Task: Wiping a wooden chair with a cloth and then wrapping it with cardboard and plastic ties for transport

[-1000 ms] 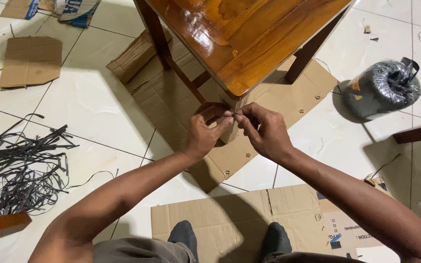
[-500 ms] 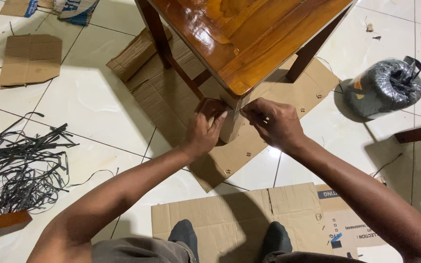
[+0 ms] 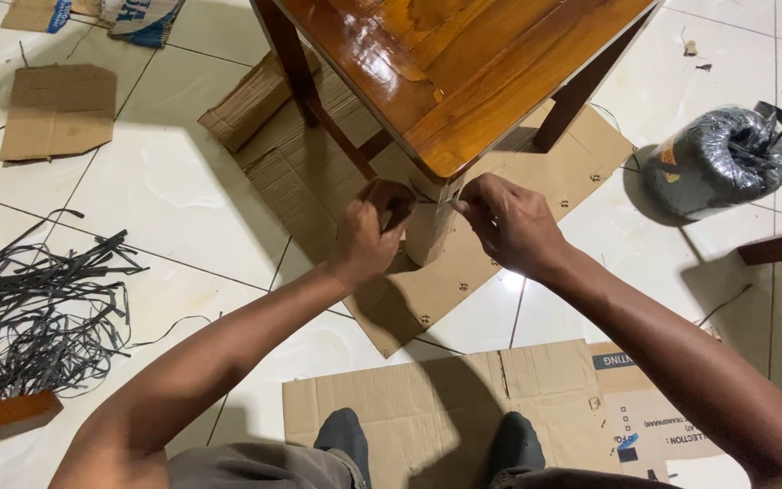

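A tangle of dark strap offcuts (image 3: pixel 33 312) lies on the white tiled floor (image 3: pixel 165 195) at the left. A loose cardboard piece (image 3: pixel 56 110) lies far left. A dark wrapped roll (image 3: pixel 721 161) sits at the right, and a flattened cardboard box (image 3: pixel 427 403) lies near.

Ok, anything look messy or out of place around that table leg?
A tangle of black straps lies strewn on the tiles to the left, and torn cardboard pieces are scattered around. Both hands, left and right, are at the cardboard-wrapped table leg, pinching a thin dark strap. Nothing looks spilled or broken.
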